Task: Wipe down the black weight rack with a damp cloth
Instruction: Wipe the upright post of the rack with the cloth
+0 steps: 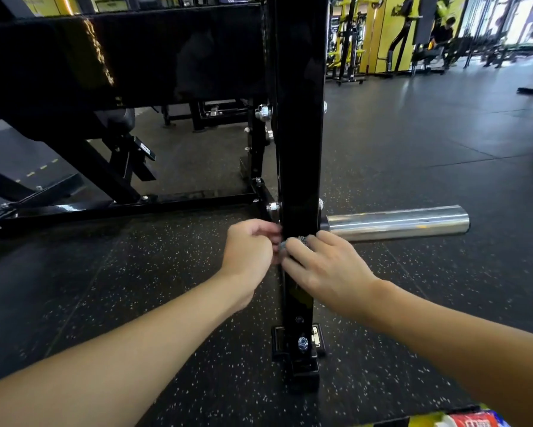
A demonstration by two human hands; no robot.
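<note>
The black weight rack's upright post (300, 118) stands in the middle of the view, bolted to a foot plate (302, 346) on the floor. A small grey cloth (293, 241) is bunched against the lower part of the post. My right hand (324, 266) presses on the cloth, fingers curled over it. My left hand (250, 251) is at the post's left edge, its fingertips pinching the cloth's end. Most of the cloth is hidden under my fingers.
A chrome plate peg (398, 221) sticks out to the right of the post just above my right hand. Black frame bars (105, 208) run left along the speckled rubber floor (166, 288). Yellow machines (348, 41) and a seated person (444, 32) are far back right.
</note>
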